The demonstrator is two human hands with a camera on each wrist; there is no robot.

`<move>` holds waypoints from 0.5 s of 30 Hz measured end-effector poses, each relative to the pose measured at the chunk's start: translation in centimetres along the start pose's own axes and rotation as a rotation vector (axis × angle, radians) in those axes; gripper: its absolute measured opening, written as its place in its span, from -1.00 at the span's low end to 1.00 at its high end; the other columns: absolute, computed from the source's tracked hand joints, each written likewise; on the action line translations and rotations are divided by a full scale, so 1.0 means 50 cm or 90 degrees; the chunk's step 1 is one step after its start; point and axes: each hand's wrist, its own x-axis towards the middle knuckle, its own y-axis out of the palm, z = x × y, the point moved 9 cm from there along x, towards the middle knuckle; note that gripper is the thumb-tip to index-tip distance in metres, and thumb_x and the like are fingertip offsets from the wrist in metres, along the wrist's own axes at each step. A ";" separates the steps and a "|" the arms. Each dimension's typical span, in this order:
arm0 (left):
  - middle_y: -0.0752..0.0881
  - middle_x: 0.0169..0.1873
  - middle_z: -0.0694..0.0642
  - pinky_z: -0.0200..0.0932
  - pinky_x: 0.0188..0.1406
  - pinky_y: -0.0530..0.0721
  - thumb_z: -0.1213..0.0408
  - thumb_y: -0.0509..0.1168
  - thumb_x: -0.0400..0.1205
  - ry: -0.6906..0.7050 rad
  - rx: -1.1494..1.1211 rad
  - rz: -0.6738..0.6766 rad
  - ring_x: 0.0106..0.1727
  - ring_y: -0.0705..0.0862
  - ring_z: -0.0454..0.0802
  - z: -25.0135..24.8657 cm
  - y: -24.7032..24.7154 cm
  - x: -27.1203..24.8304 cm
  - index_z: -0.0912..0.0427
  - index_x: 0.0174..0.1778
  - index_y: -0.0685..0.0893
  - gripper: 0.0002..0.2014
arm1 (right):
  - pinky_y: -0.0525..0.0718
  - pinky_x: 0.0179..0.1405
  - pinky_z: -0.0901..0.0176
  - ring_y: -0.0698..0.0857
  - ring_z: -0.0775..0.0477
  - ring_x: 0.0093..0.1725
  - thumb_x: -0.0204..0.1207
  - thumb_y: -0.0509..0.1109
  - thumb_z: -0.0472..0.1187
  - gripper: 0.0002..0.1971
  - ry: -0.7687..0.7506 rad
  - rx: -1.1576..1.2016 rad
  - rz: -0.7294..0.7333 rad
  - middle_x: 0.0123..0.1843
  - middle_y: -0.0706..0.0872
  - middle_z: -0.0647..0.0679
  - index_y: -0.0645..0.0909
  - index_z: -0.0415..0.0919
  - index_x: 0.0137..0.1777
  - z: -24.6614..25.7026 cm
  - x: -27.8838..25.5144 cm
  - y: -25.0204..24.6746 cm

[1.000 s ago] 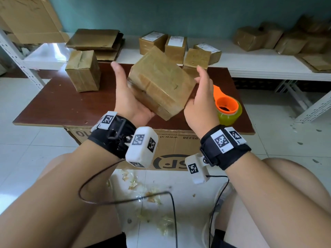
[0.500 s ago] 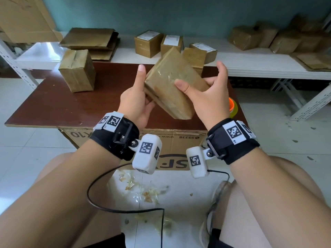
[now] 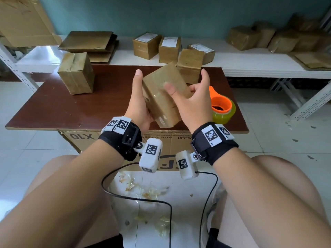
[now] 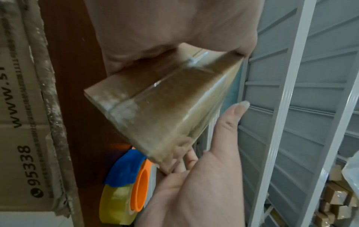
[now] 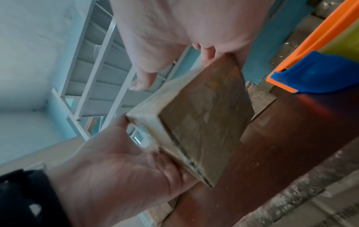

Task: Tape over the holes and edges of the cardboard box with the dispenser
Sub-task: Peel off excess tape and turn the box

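I hold a small cardboard box, glossy with tape, tilted above the brown table. My left hand cups its left side, thumb straight up the edge and palm under it. My right hand is at the box's right side. Its fingers touch the far corner, and its thumb stands straight, just off the taped face. The orange dispenser, holding a yellowish tape roll and with a blue guard, lies on the table right of my hands.
Another taped box stands at the table's left and one at its back edge. Several boxes and flattened cardboard sit on the white shelf behind. A printed carton is under the table, and tape scraps litter the floor.
The box has been turned from lying slanted between both palms to standing more upright in my left hand. My right thumb has come off its front face, and the dispenser is uncovered again.
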 end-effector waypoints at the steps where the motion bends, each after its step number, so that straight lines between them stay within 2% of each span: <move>1: 0.87 0.28 0.17 0.36 0.46 0.70 -0.56 -0.03 0.70 0.005 -0.006 -0.001 0.32 0.85 0.17 0.000 -0.005 0.004 0.00 0.48 0.76 -0.18 | 0.70 0.16 0.22 0.69 0.12 0.25 0.26 0.66 0.50 0.34 0.012 -0.003 0.018 0.29 0.68 0.06 -0.01 0.03 0.89 -0.001 -0.002 0.005; 3: 0.86 0.29 0.24 0.36 0.46 0.71 -0.55 0.06 0.68 0.015 0.006 -0.004 0.32 0.85 0.22 -0.001 -0.014 0.015 0.08 0.50 0.75 -0.16 | 0.73 0.17 0.18 0.70 0.14 0.28 0.16 0.71 0.52 0.41 0.011 -0.022 0.032 0.35 0.70 0.09 0.00 0.04 0.88 0.000 -0.004 0.009; 6: 0.86 0.28 0.19 0.30 0.40 0.76 -0.73 0.16 0.44 0.045 0.090 -0.023 0.30 0.86 0.17 -0.010 -0.023 0.028 0.08 0.53 0.70 0.05 | 0.67 0.03 0.34 0.70 0.33 0.06 0.27 0.75 0.38 0.26 0.024 -0.013 0.020 0.10 0.76 0.23 0.14 0.01 0.86 -0.007 -0.001 0.008; 7: 0.86 0.28 0.16 0.27 0.33 0.80 -0.77 0.23 0.34 0.060 0.111 -0.035 0.28 0.87 0.13 -0.014 -0.025 0.029 0.07 0.55 0.67 0.11 | 0.69 0.06 0.30 0.71 0.32 0.05 0.29 0.75 0.35 0.21 0.033 0.001 0.008 0.06 0.76 0.22 0.19 0.02 0.84 -0.011 0.000 0.006; 8: 0.86 0.28 0.13 0.23 0.27 0.84 -0.73 0.30 0.33 0.082 0.133 -0.044 0.26 0.87 0.09 -0.019 -0.024 0.027 0.09 0.57 0.64 0.11 | 0.73 0.12 0.22 0.73 0.28 0.07 0.30 0.75 0.33 0.16 0.038 0.013 -0.003 0.05 0.76 0.20 0.24 0.03 0.82 -0.011 -0.001 0.005; 10: 0.86 0.27 0.15 0.18 0.25 0.87 -0.43 0.44 0.56 0.148 0.171 -0.039 0.26 0.88 0.07 -0.030 -0.012 0.016 0.19 0.54 0.64 -0.16 | 0.79 0.17 0.07 0.76 0.21 0.11 0.33 0.76 0.29 0.06 0.017 0.024 -0.023 0.07 0.76 0.20 0.33 0.07 0.77 -0.004 -0.003 0.004; 11: 0.87 0.26 0.15 0.16 0.27 0.86 -0.26 0.49 0.64 0.173 0.175 -0.037 0.26 0.88 0.06 -0.031 -0.010 0.014 0.21 0.50 0.67 -0.31 | 0.79 0.17 0.07 0.77 0.22 0.12 0.36 0.76 0.24 -0.01 -0.007 0.026 -0.031 0.07 0.76 0.22 0.38 0.07 0.74 0.002 -0.004 0.005; 13: 0.89 0.22 0.11 0.03 0.25 0.86 -0.05 0.55 0.68 0.189 0.151 -0.057 0.24 0.88 0.01 -0.032 -0.017 0.008 0.20 0.44 0.72 -0.48 | 0.74 0.21 0.24 0.74 0.29 0.12 0.48 0.73 0.10 -0.20 -0.058 0.035 -0.048 0.06 0.74 0.28 0.49 0.03 0.68 0.017 -0.008 0.004; 15: 0.91 0.15 0.06 -0.12 0.12 0.87 0.04 0.59 0.66 0.177 0.119 -0.082 0.18 0.89 -0.04 -0.033 -0.028 0.006 0.16 0.36 0.76 -0.58 | 0.65 0.23 0.41 0.71 0.35 0.13 0.62 0.63 -0.07 -0.41 -0.100 0.052 -0.069 0.06 0.78 0.28 0.58 -0.09 0.62 0.028 -0.011 0.000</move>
